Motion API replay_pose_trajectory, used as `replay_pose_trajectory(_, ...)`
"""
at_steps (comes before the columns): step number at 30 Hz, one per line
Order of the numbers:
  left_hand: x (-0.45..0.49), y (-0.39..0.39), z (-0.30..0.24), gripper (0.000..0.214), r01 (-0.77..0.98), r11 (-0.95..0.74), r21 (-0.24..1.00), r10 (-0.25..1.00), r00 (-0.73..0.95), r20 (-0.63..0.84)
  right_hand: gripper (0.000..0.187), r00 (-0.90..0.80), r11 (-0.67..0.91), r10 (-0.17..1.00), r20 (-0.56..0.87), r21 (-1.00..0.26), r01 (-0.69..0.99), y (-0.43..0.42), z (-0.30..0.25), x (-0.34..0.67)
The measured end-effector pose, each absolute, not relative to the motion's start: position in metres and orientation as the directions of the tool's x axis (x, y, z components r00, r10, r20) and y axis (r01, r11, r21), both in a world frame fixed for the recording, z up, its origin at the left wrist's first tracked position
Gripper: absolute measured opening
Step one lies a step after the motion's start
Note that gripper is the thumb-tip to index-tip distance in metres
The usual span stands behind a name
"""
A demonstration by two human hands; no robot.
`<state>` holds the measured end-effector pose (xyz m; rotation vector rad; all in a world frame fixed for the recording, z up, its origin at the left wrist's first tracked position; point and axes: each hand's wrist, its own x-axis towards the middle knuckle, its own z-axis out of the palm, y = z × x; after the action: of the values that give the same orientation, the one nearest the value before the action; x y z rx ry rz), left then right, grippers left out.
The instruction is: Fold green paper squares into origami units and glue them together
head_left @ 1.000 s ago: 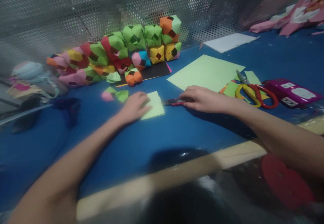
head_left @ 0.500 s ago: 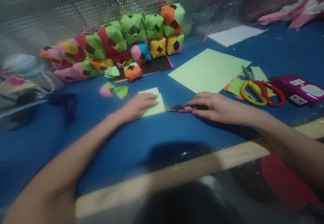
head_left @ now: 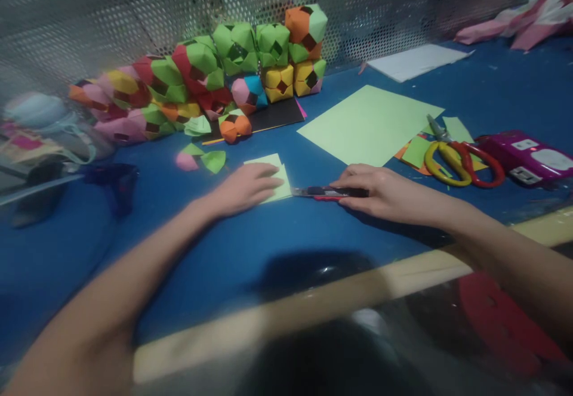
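My left hand (head_left: 244, 187) lies flat, fingers stretched, on a small folded light-green paper (head_left: 273, 169) on the blue table (head_left: 250, 241). My right hand (head_left: 380, 190) is closed round a black and red utility knife (head_left: 329, 192). The knife lies low along the table, and its blade tip points left at the right edge of the folded paper.
A large light-green sheet (head_left: 369, 123) lies behind my right hand. Yellow and red scissors (head_left: 456, 157), paper scraps and a magenta power strip (head_left: 526, 158) are at the right. Colourful origami cubes (head_left: 215, 80) are stacked against a perforated metal wall. A wooden strip (head_left: 313, 306) edges the table.
The paper, my left hand and the knife hand sit slightly lower and further right in view than a second ago; since half a second ago almost nothing has moved.
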<state>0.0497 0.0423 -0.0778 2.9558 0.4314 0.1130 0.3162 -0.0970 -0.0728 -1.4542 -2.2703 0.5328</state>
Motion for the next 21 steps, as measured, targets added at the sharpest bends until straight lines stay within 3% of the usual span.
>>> replay_pose_trajectory(21,0.05,0.042,-0.077,0.044,0.281,-0.948,0.15,0.292,0.955,0.052,0.031,-0.361,0.379,0.923,0.137,-0.495,0.782,-0.111,-0.07,0.302)
